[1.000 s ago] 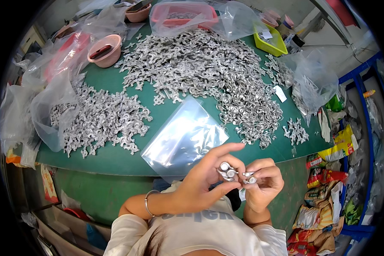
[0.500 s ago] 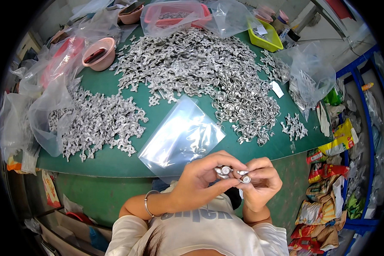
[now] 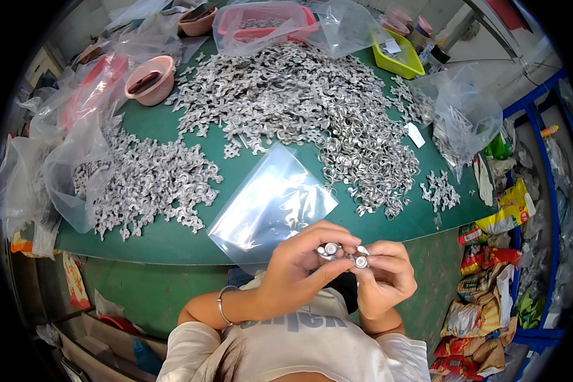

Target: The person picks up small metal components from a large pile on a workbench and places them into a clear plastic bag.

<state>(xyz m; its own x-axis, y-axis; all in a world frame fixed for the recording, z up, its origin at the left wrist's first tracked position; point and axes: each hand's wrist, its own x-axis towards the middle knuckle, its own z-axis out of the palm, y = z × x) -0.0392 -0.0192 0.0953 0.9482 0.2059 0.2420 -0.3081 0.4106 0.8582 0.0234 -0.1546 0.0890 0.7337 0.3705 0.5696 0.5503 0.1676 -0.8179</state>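
Over the near edge of the table, my left hand [image 3: 299, 260] and my right hand [image 3: 386, 280] meet, both closed at the fingertips. Between the left thumb and fingers sits a small silver metal part [image 3: 330, 249] with a round cup-like end. My right fingers pinch another silver metal part [image 3: 361, 261], also round-ended. The two parts lie close together; whether they are joined I cannot tell. Just beyond my hands, a flat clear plastic bag [image 3: 261, 213] rests on the green table [image 3: 235, 172].
A large heap of silver metal parts [image 3: 267, 95] covers the far middle, ring-like parts [image 3: 363, 159] lie at its right, and another heap [image 3: 153, 181] is at left. A pink bowl [image 3: 160, 95], a yellow-green basket [image 3: 410, 67] and a red basket [image 3: 312, 19] stand behind.
My hands have shifted slightly left with the metal parts in them. The right fingers have turned a little around their part.
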